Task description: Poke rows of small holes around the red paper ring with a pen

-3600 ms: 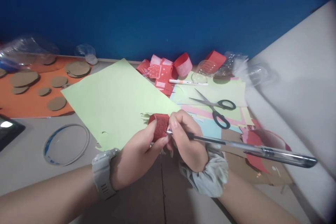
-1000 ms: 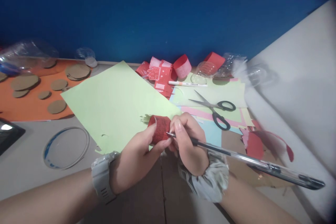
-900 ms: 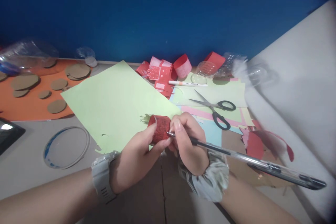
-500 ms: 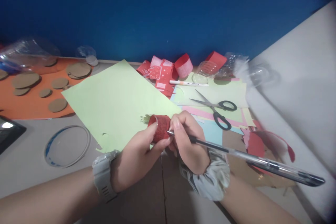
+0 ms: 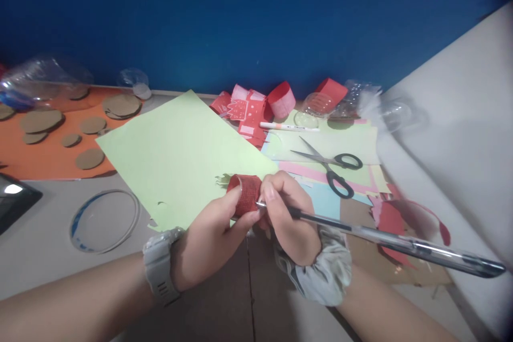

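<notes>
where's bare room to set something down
Bare table shows between the ring, the black device and the left forearm; the middle of the green sheet is open too. Crowded: the orange sheet under cardboard discs, the far edge by the blue wall, and the right side around the scissors.

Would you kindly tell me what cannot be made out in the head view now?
All in the head view:
Red roll: underside hidden by the left hand.
Pen: part near the tip hidden by the right hand.
Dark flat object: cut off by the left edge.
White marker: lettering too small to read.
</notes>
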Action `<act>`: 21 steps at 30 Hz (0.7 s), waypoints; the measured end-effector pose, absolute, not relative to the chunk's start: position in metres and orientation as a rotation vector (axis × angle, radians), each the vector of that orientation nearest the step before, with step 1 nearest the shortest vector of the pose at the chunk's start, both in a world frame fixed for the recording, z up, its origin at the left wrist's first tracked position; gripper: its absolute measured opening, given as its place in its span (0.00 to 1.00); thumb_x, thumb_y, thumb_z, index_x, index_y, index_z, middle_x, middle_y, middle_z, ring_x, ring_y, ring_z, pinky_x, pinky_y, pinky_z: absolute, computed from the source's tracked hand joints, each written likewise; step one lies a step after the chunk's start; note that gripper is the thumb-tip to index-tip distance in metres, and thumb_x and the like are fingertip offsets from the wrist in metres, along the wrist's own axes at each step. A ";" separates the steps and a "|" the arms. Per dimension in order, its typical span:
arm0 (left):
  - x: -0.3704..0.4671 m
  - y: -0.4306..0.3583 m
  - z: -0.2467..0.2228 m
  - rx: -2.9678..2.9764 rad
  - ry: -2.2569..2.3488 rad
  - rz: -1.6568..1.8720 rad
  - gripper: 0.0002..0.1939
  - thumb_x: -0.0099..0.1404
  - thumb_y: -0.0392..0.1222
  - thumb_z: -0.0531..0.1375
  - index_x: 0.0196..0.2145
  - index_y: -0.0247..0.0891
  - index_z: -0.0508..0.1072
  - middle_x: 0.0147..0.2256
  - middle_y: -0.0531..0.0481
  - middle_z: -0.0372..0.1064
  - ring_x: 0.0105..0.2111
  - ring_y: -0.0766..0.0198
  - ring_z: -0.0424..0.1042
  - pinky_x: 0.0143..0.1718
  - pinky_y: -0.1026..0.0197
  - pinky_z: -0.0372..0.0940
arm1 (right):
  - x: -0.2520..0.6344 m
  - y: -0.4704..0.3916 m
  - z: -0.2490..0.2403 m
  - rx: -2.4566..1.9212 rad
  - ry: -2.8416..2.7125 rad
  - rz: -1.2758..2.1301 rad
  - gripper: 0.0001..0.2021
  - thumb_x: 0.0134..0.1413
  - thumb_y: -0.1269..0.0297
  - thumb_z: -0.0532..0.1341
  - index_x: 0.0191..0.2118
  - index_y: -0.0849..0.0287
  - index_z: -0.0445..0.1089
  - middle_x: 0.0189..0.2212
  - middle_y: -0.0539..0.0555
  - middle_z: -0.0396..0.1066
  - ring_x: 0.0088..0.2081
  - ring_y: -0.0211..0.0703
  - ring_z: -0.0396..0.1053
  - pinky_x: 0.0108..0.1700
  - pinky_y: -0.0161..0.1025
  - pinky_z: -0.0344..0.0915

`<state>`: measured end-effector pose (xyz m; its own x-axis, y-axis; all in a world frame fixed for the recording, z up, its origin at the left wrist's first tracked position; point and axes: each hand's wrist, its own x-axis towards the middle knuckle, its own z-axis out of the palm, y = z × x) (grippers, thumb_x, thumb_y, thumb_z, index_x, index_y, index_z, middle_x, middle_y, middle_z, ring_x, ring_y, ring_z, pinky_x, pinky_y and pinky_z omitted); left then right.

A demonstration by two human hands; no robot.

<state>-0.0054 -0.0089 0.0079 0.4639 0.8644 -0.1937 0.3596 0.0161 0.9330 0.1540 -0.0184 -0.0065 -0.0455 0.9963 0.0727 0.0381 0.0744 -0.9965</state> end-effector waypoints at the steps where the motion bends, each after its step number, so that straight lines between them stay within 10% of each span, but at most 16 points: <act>1: -0.006 -0.009 0.008 1.575 1.098 0.554 0.11 0.71 0.47 0.52 0.41 0.36 0.66 0.39 0.42 0.72 0.39 0.54 0.69 0.45 0.51 0.64 | 0.154 -0.018 -0.007 -1.163 -1.313 1.166 0.15 0.70 0.58 0.58 0.29 0.54 0.59 0.21 0.43 0.59 0.16 0.31 0.57 0.18 0.32 0.53; 21: -0.005 -0.009 0.007 1.554 1.061 0.585 0.09 0.72 0.46 0.53 0.40 0.37 0.65 0.36 0.46 0.70 0.36 0.57 0.67 0.42 0.54 0.63 | 0.154 -0.019 -0.002 -1.174 -1.321 1.163 0.13 0.70 0.61 0.56 0.31 0.54 0.61 0.20 0.43 0.58 0.19 0.33 0.58 0.20 0.32 0.54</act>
